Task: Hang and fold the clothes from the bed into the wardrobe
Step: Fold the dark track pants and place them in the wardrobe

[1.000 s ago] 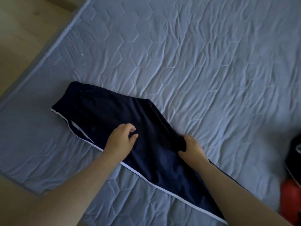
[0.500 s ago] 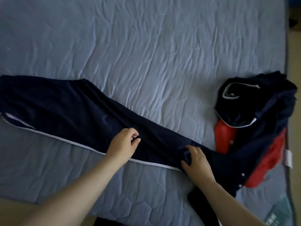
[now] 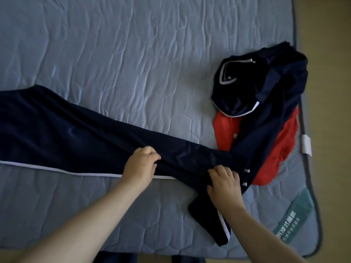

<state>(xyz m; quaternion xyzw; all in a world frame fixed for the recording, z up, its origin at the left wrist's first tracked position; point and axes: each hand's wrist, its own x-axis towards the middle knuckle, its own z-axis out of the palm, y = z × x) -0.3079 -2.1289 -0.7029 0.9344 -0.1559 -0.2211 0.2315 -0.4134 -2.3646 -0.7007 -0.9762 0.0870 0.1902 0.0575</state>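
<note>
Looks down on a quilted blue-grey mattress [image 3: 152, 54], with wood floor [image 3: 332, 73] along the three o'clock edge. Pinches a ridge of the navy trousers [image 3: 66, 133] with the left hand [image 3: 140, 166] near the middle of the view, fingers curled over the cloth. Grips the same leg with the right hand [image 3: 224, 184] toward four o'clock, fingertips dug into the fabric, thumb spread. Holds the two hands apart with a short span of cloth between, likely to tension and flatten the leg before a fold. Has the waist end stretched flat toward nine o'clock, white side stripe [image 3: 57, 170] along the near edge, and the cuff end trailing off to five o'clock. Shows a crumpled navy-and-red jacket [image 3: 266, 111] at two o'clock, touching the trouser leg, probably waiting its turn. Shows no wardrobe; looks barely begun on the folding
</note>
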